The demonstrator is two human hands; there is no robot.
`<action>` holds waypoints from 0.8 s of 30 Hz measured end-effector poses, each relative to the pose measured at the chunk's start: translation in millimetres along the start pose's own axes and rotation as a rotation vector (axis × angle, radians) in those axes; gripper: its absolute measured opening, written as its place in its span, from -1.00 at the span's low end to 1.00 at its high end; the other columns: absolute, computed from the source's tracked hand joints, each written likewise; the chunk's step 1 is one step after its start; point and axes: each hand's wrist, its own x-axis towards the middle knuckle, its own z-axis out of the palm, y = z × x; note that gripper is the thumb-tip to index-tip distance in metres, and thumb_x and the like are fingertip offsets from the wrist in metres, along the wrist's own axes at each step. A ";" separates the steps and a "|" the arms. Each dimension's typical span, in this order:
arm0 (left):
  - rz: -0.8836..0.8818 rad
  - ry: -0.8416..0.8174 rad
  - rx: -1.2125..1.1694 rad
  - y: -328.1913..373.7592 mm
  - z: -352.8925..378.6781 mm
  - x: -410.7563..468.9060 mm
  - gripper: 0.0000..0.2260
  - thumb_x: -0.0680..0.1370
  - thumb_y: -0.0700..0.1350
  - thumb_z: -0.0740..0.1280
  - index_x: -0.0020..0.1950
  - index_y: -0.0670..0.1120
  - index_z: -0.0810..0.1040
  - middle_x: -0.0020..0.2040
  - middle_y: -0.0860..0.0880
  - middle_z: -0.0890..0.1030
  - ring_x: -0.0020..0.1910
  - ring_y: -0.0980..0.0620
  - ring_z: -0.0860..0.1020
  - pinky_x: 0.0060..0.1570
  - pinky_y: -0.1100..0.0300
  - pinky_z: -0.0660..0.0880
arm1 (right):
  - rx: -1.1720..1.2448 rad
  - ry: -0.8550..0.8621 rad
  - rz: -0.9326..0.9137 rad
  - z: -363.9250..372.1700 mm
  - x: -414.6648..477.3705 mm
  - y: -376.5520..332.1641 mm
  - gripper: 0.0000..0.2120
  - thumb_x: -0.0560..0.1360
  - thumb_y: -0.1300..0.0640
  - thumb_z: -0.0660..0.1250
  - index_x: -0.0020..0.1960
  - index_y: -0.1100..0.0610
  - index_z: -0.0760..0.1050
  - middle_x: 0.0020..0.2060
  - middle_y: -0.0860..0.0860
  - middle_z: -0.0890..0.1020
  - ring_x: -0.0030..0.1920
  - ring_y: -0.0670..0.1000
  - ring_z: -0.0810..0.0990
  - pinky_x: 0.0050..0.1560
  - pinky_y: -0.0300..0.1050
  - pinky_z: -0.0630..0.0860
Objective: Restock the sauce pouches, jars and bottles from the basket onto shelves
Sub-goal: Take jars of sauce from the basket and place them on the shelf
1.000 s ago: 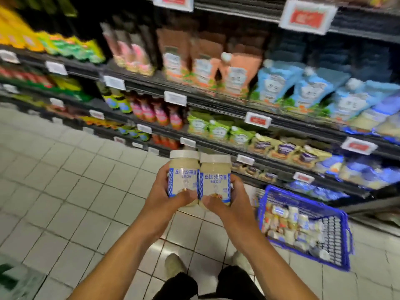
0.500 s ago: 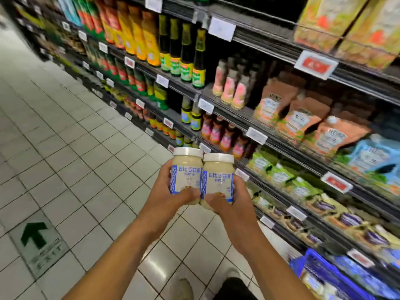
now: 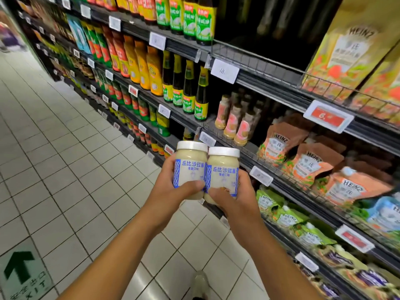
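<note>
We hold two jars upright, side by side and touching, out over the aisle and just short of the shelves on our right. Our left hand wraps the left jar, thumb curled across the bottom of its label. Our right hand grips the right jar the same way. The fingers behind both jars are hidden, and thumbs and palms cover the jars' bases. Each jar has a white lid, a pale creamy filling and a blue-edged label.

Much is hard to read. The shelves run out of the picture at the top and right. The big yellow pouches at upper right are cut by the edge, and the bay to their left is too dark for us to tell what stands in it. Most price tags are blurred, the lowest rows at bottom right smear into colour, and the goods far down the aisle blur too.

Nearer, we make out dark bottles with yellow and green labels and pinkish bottles beside them. Brown-orange pouches sit behind a wire rail, with green pouches on the shelf below.

The floor is pale, glossy square tile. A green arrow sign is stuck to it at bottom left, partly cut off. A shoe shows between our forearms at the bottom edge.
</note>
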 end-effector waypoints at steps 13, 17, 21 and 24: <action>0.201 -0.038 -0.025 55.4 26.5 120.2 -0.30 0.26 -0.07 0.54 0.37 -0.03 0.40 0.13 -0.12 0.66 0.06 -0.12 0.66 -0.14 0.10 0.60 | 0.060 -0.024 -0.126 -20.9 112.1 -74.2 -0.44 0.30 0.02 0.48 0.26 0.06 0.43 0.02 0.30 0.66 -0.21 0.16 0.62 -0.37 -0.21 0.51; 0.277 -0.027 -0.015 73.9 20.4 151.5 -0.36 0.24 -0.05 0.54 0.30 0.01 0.46 0.05 -0.05 0.67 -0.04 0.00 0.65 -0.20 0.15 0.58 | 0.050 0.081 -0.145 -18.0 135.9 -90.6 -0.56 0.27 -0.03 0.48 0.13 -0.06 0.48 -0.13 0.10 0.72 -0.22 0.47 0.55 -0.12 0.62 0.45; 0.316 -0.063 -0.026 91.5 10.1 184.2 -0.37 0.27 -0.01 0.54 0.30 -0.01 0.46 0.04 -0.05 0.66 -0.05 -0.01 0.63 -0.20 0.12 0.58 | 0.036 0.108 -0.170 -11.4 158.4 -104.2 -0.60 0.30 -0.02 0.47 0.11 -0.12 0.49 -0.17 0.11 0.73 -0.15 0.62 0.53 -0.28 0.73 0.32; 0.354 -0.128 -0.028 106.7 1.6 209.4 -0.43 0.33 0.04 0.52 0.31 -0.01 0.47 0.02 -0.01 0.67 -0.07 0.04 0.63 -0.21 0.18 0.57 | 0.025 0.164 -0.200 -2.9 176.2 -116.1 -0.51 0.25 -0.05 0.48 0.15 -0.06 0.48 -0.03 0.28 0.69 -0.16 0.46 0.61 -0.50 -0.07 0.51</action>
